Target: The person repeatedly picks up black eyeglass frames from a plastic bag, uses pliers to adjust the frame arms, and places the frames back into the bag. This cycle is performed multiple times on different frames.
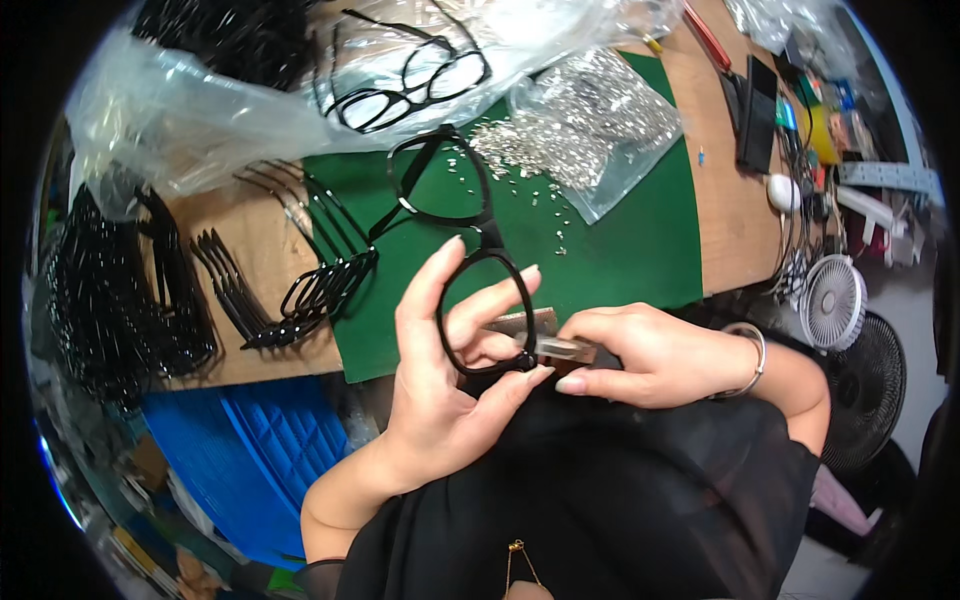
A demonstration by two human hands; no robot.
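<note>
My left hand (438, 408) holds a black eyeglass frame (487, 235) upright by its lower rim, with thumb and fingers closed round the corner nearest me. My right hand (650, 356) is closed on a small metal tool (566, 348) whose tip meets that corner of the frame. The tool's exact kind is mostly hidden by my fingers. Beyond the frame, many small shiny metal pieces (503, 146) lie loose on a green mat (640, 255), spilling beside a clear plastic bag (605, 125) full of them.
Stacked black eyeglass frames (325, 285) stand left of the mat, with a larger heap of frames (100, 290) farther left. More glasses (412, 92) lie on plastic sheeting (230, 130) at the back. A phone (758, 115), cables and a white fan (833, 302) are at right; a blue crate (240, 460) sits below the table.
</note>
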